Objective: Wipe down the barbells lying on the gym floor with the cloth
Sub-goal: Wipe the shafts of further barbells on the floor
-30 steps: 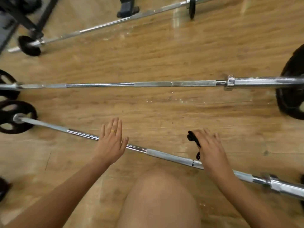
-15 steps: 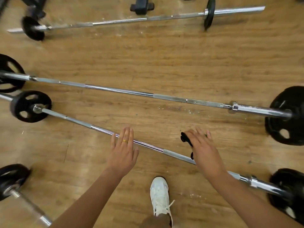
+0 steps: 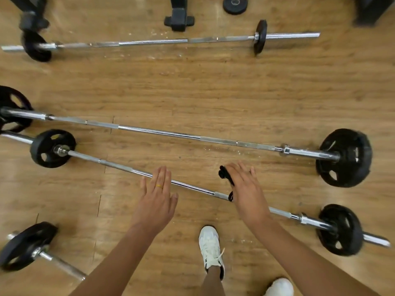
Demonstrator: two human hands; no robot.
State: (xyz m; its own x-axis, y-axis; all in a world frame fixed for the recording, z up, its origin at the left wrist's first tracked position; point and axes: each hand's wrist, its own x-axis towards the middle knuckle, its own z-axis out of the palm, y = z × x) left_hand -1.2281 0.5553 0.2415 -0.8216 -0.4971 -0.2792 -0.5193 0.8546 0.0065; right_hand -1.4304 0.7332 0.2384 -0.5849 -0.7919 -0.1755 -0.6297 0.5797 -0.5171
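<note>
Three chrome barbells lie across the wooden floor. The nearest barbell (image 3: 119, 167) runs diagonally from a black plate at the left to one at the lower right. My right hand (image 3: 245, 193) hovers above its shaft, holding a small black cloth (image 3: 226, 176) that sticks out from under the palm. My left hand (image 3: 157, 201) is held flat over the same bar, fingers apart, with a gold ring on one finger. Behind it lies the middle barbell (image 3: 171, 133), and the far barbell (image 3: 149, 42) lies near the top.
A fourth bar end with a plate (image 3: 25, 245) lies at the lower left. A loose black plate (image 3: 235, 4) and a black rack foot (image 3: 179, 18) sit at the top. My white shoes (image 3: 210, 248) stand just behind the nearest bar.
The camera has risen and pulled back, so more floor and both shoes show where a bent knee was. Both hands stay over the nearest bar, higher above it.
</note>
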